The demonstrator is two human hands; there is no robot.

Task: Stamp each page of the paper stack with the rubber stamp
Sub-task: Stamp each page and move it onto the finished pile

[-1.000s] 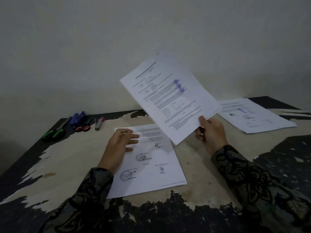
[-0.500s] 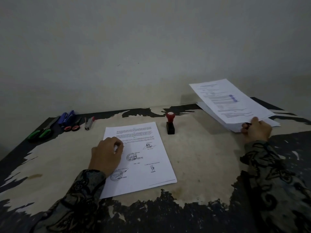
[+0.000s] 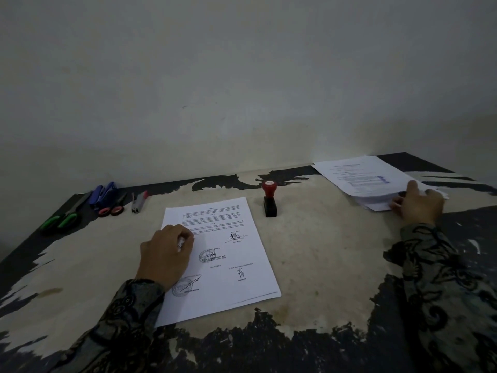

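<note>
Worn table [image 3: 322, 265], peeling dark top. Sheet [image 3: 228, 265] lies near centre, printed, signatures and round seals showing. Pile [image 3: 357, 176] at far right. Left hand [image 3: 166, 254] rests on sheet, fingers curled. Right hand [image 3: 416, 205] on pile's near edge, fingers spread. Stamp [image 3: 269, 200] upright between papers, untouched. Scissors [image 3: 64, 219], stapler [image 3: 105, 192] far left.

I see a bare, pale wall [image 3: 242, 76] filling the upper half of my view, dim and greyish, with a few faint marks. Below it runs the counter [image 3: 322, 251], its dark coating worn away across the middle to a pale, stained surface. Light is low and even.
</note>
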